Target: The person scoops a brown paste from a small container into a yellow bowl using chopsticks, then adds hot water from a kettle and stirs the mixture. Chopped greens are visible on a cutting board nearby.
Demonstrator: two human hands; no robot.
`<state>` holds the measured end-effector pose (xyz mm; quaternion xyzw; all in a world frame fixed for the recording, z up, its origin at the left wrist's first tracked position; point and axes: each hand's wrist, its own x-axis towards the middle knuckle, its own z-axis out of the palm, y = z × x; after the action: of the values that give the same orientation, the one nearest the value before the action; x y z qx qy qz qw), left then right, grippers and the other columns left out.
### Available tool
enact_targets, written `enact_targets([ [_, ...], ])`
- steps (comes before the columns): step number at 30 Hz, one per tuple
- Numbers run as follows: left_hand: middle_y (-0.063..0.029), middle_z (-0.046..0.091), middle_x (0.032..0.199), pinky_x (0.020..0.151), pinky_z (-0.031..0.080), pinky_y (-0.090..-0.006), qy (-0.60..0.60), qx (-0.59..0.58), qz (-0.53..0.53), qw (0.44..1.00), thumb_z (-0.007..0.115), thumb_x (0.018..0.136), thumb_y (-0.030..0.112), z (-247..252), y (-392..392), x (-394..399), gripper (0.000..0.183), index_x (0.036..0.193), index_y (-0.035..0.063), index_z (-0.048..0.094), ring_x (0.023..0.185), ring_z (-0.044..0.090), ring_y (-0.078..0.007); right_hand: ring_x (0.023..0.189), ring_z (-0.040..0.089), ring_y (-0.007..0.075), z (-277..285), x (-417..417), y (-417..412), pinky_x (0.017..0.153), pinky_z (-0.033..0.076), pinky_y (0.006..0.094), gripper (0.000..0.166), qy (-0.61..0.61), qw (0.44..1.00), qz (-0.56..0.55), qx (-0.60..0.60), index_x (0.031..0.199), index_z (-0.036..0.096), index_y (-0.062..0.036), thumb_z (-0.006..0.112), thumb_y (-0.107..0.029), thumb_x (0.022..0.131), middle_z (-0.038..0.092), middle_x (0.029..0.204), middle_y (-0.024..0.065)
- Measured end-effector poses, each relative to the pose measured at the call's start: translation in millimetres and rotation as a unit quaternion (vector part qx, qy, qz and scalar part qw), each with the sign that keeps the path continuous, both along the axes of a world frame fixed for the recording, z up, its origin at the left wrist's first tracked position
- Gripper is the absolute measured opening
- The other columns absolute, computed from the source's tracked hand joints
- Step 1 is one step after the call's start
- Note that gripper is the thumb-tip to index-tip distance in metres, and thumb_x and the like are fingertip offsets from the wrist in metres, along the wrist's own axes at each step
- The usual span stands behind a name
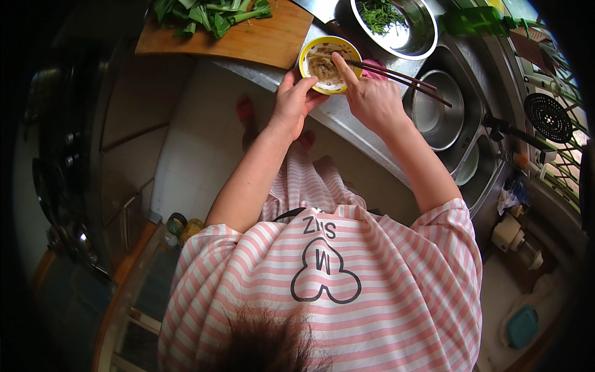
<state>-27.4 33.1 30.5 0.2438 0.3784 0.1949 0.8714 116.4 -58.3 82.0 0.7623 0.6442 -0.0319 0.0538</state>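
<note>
My left hand (295, 100) grips the near left rim of a small yellow-rimmed bowl (304, 76), its thumb over the edge. A brownish, paste-like food (321, 67) lies in the bowl. My right hand (372, 95) is at the bowl's right side, its index finger stretched over the food; the other fingers are curled under. A pair of dark chopsticks (409, 80) rests across the bowl's right rim, passing by my right hand and pointing out over the sink; whether the curled fingers hold them I cannot tell. Behind the chopsticks lies a pink cloth (373, 69).
Leafy greens (218, 18) lie on a wooden cutting board (279, 44) at the upper left. A steel bowl (430, 44) of chopped greens stands behind the chopsticks. At the right, a metal basin (439, 111) sits in the sink (479, 109). The counter edge (372, 146) runs before me.
</note>
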Motion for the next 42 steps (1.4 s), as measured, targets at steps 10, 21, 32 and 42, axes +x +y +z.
enact_targets([
  [10,-0.0118,0.054,0.126,0.093,0.053,-0.0435,-0.003,-0.015,0.008,1.0,0.052,0.092,0.009,2,1,1,0.042,0.133,0.0051,0.043,0.112,0.059,-0.0253,0.05,0.061,0.0187,-8,25,-19,0.047,0.047,0.035,0.055,-0.054,0.99,0.125,-0.041,0.142,0.045,-0.0131,0.053,-0.017,0.087,0.06,0.058,0.0016],
  [21,-0.0112,0.057,0.123,0.093,0.053,-0.0426,0.025,-0.015,-0.016,0.999,0.052,0.093,0.011,8,4,-1,0.037,0.129,0.0029,0.048,0.109,0.061,-0.0239,0.062,0.065,0.0231,0,45,-11,0.056,0.051,0.037,0.042,-0.052,0.973,0.209,-0.084,0.131,0.054,-0.0135,0.054,-0.022,0.09,0.066,0.075,0.0046],
  [32,-0.0101,0.06,0.119,0.092,0.054,-0.0424,0.034,-0.02,-0.021,0.999,0.052,0.093,0.011,10,5,0,0.031,0.123,0.0033,0.052,0.106,0.062,-0.0224,0.067,0.066,0.0207,2,59,-5,0.061,0.053,0.0348,0.015,0.021,0.961,0.264,0.082,0.092,0.056,-0.0125,0.063,-0.025,0.086,0.061,0.074,0.0007],
  [42,-0.0147,0.054,0.125,0.098,0.051,-0.0452,0.006,-0.042,-0.024,0.999,0.054,0.094,0.011,7,5,-1,0.039,0.13,0.002,0.043,0.116,0.057,-0.0267,0.068,0.061,0.0118,26,45,-17,0.06,0.048,0.0244,0.046,0.809,0.497,-0.304,-0.08,0.135,0.051,-0.0021,0.053,-0.01,0.09,0.059,0.085,0.0019],
])
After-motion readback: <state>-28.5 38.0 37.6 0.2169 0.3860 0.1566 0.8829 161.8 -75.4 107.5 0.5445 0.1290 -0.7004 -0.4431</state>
